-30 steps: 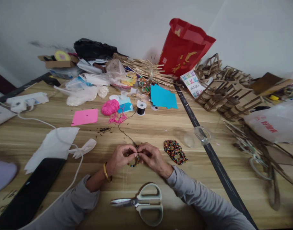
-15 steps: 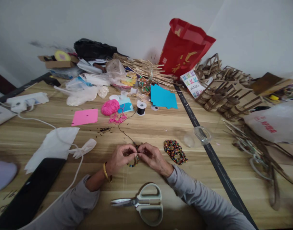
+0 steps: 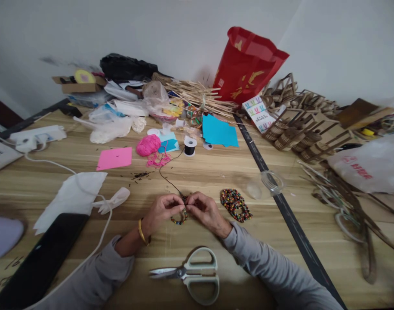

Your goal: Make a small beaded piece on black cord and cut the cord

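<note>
My left hand (image 3: 160,212) and my right hand (image 3: 206,211) meet fingertip to fingertip over the wooden table (image 3: 216,172), both pinching a small loop of coloured beads (image 3: 180,218) that hangs between them. A thin black cord (image 3: 167,176) runs from the loop back to a black spool (image 3: 189,146). A gold bangle sits on my left wrist. To the right of my right hand lies a pile of finished bead loops (image 3: 235,204).
Scissors (image 3: 190,274) lie near the table's front edge. A black phone (image 3: 42,258), white tissue (image 3: 71,196), pink paper (image 3: 115,157), pink yarn (image 3: 148,144), blue paper (image 3: 219,131), a clear lid (image 3: 272,181), a red bag (image 3: 247,64) and wooden model parts (image 3: 300,125) surround the work spot.
The hands stay together on the bead loop with only small finger shifts. The view has tilted very slightly.
</note>
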{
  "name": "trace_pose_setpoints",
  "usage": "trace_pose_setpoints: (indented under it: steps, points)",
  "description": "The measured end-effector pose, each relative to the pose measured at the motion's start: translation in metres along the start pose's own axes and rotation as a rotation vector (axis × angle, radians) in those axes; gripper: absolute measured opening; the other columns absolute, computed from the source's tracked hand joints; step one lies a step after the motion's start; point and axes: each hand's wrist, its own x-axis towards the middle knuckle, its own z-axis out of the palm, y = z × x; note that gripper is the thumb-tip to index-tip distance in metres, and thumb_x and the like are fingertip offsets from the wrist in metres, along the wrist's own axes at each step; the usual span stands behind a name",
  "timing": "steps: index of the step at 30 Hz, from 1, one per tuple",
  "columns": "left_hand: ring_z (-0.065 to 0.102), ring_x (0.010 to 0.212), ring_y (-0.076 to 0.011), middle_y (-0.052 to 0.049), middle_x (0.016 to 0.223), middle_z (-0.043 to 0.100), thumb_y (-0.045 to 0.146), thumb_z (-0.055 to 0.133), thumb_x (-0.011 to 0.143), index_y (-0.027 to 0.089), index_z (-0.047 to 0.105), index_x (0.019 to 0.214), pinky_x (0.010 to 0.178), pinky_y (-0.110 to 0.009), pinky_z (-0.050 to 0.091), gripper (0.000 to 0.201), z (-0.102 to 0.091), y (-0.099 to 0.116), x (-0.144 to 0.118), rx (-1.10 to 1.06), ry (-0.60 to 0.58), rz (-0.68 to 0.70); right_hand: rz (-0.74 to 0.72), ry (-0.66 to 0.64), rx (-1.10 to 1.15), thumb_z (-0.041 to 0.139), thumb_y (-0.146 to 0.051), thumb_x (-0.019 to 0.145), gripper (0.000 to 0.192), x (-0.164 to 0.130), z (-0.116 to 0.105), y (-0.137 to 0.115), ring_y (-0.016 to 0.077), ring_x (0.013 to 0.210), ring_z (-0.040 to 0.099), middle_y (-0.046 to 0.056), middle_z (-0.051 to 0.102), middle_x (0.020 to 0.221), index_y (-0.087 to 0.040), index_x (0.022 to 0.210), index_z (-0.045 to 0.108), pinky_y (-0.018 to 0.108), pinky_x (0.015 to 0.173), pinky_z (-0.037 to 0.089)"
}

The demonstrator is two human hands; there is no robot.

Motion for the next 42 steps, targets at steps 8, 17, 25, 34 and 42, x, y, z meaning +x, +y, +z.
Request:
trace_pose_setpoints:
  steps: [8, 17, 25, 34, 42]
  points:
    - [0.054, 0.057, -0.0111, -0.001, 0.061, 0.061, 0.028, 0.069, 0.065, 0.013, 0.061, 0.068, 0.055, -0.02, 0.043, 0.017, 0.0, -0.001, 0.001, -0.059, 0.005, -0.045, -0.141, 0.03, -0.107, 0.056, -0.029, 0.087, 0.014, 0.0, 0.0, -0.007, 0.0139, 0.073, 0.054, 0.004, 0.059, 0.078, -0.016, 0.081, 0.06, 0.025, 0.067, 0.044]
    - [0.052, 0.056, -0.0106, 0.0, 0.06, 0.06, 0.028, 0.07, 0.063, 0.012, 0.061, 0.067, 0.054, -0.02, 0.04, 0.018, 0.003, 0.003, 0.0, -0.052, 0.01, -0.088, -0.207, 0.055, -0.153, 0.056, -0.024, 0.087, 0.009, 0.0, 0.0, -0.004, 0.014, 0.073, 0.056, 0.004, 0.061, 0.078, -0.017, 0.083, 0.061, 0.025, 0.067, 0.045]
    - [0.053, 0.057, -0.011, -0.001, 0.062, 0.061, 0.027, 0.068, 0.065, 0.013, 0.061, 0.067, 0.054, -0.021, 0.041, 0.016, 0.003, 0.003, 0.0, -0.011, 0.001, -0.045, -0.206, 0.05, -0.16, 0.057, -0.023, 0.086, 0.01, 0.0, 0.001, -0.008, 0.0138, 0.072, 0.056, 0.004, 0.061, 0.077, -0.016, 0.083, 0.062, 0.024, 0.065, 0.045]
    - [0.056, 0.058, -0.0115, -0.001, 0.062, 0.063, 0.023, 0.067, 0.066, 0.012, 0.063, 0.067, 0.056, -0.021, 0.045, 0.011, 0.002, -0.004, 0.001, 0.024, -0.007, 0.013, -0.199, 0.037, -0.158, 0.057, -0.029, 0.087, 0.014, 0.001, -0.001, -0.006, 0.0146, 0.073, 0.058, 0.005, 0.063, 0.078, -0.017, 0.084, 0.064, 0.025, 0.066, 0.046]
    - [0.057, 0.058, -0.012, -0.002, 0.062, 0.064, 0.023, 0.067, 0.066, 0.012, 0.063, 0.067, 0.057, -0.021, 0.045, 0.012, 0.002, -0.008, 0.002, 0.064, 0.019, 0.056, -0.192, -0.007, -0.188, 0.054, -0.029, 0.089, 0.016, 0.002, -0.002, -0.008, 0.0146, 0.074, 0.056, 0.005, 0.061, 0.079, -0.017, 0.083, 0.062, 0.026, 0.068, 0.045]
